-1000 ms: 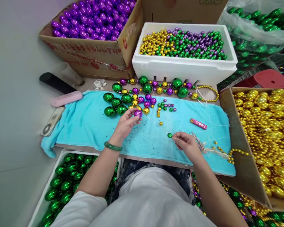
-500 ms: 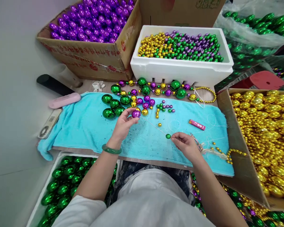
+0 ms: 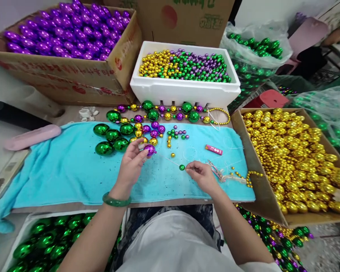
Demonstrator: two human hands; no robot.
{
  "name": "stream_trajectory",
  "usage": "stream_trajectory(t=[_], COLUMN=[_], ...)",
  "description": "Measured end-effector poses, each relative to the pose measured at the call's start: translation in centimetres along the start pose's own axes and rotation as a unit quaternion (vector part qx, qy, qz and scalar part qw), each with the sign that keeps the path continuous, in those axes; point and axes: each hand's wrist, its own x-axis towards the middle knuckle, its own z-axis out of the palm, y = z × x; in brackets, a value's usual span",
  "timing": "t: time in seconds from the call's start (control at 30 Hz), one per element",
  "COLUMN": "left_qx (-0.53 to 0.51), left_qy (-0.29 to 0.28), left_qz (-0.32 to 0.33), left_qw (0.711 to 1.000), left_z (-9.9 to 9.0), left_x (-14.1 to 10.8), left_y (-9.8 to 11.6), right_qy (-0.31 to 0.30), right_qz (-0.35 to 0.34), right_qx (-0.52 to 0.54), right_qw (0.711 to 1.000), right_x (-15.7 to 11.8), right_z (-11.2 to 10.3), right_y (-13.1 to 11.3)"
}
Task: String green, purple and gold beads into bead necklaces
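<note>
My left hand [image 3: 132, 160], with a green bangle [image 3: 116, 200] on its wrist, grips a shiny purple bead [image 3: 149, 150] between thumb and fingers. From that bead a thin pale string [image 3: 170, 160] slants down to a small green bead [image 3: 181, 167]. Just past the green bead, the fingertips of my right hand [image 3: 202, 174] are pinched on the string; its end is hidden there. Beyond my left hand, large green beads [image 3: 104, 148], purple beads [image 3: 154, 133] and gold beads [image 3: 153, 141] lie grouped on a turquoise towel [image 3: 73, 166]. A single gold bead [image 3: 173, 155] sits between my hands.
A finished-looking bead necklace [image 3: 152, 115] stretches along the towel's far edge. Behind it stand a white foam box [image 3: 184, 90] of small beads and a carton [image 3: 82, 81] of purple ones. A carton [image 3: 272, 185] of gold beads borders the right. A pink packet [image 3: 214, 150] lies on the towel.
The camera view has swung to the right, so everything sits further left. My hands are slightly closer together, with the string between the two beads shorter. Both hands keep their holds.
</note>
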Motion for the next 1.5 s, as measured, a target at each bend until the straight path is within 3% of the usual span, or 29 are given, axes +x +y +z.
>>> stream_trajectory(t=[0.1,0.2,0.37,0.57,0.73,0.97,1.17,1.5], left_qx=[-0.053,-0.066,-0.059,-0.017,-0.019,0.008,-0.009,-0.016], left_qy=[-0.012,-0.031,-0.086,-0.11,-0.136,-0.116,-0.126,-0.117], left_qz=[-0.024,-0.007,0.006,0.054,0.048,0.07,0.041,0.046], left_qw=[0.998,0.997,0.995,0.992,0.989,0.991,0.991,0.992], left_z=[0.9,1.3,1.6,2.4,2.5,2.8,2.7,2.7], left_x=[-0.3,-0.4,-0.7,-1.2,-1.4,-1.9,-1.7,-2.0], left_y=[-0.2,-0.3,-0.1,1.0,1.4,1.6,1.7,1.4], right_qy=[0.01,0.009,-0.008,-0.012,-0.043,-0.043,-0.051,-0.048], right_qz=[0.001,0.0,0.012,0.007,0.001,0.018,0.021,0.03], right_qx=[0.003,0.014,0.025,0.032,0.048,0.063,0.063,0.083], right_qw=[1.0,1.0,1.0,0.999,0.998,0.997,0.996,0.995], right_x=[0.0,0.1,0.1,0.2,0.4,0.5,0.7,0.8], right_z=[-0.2,-0.7,-1.6,-2.1,-2.3,-1.9,-1.9,-1.5], right_y=[0.5,1.0,1.5,1.6,1.6,1.9,2.1,2.7])
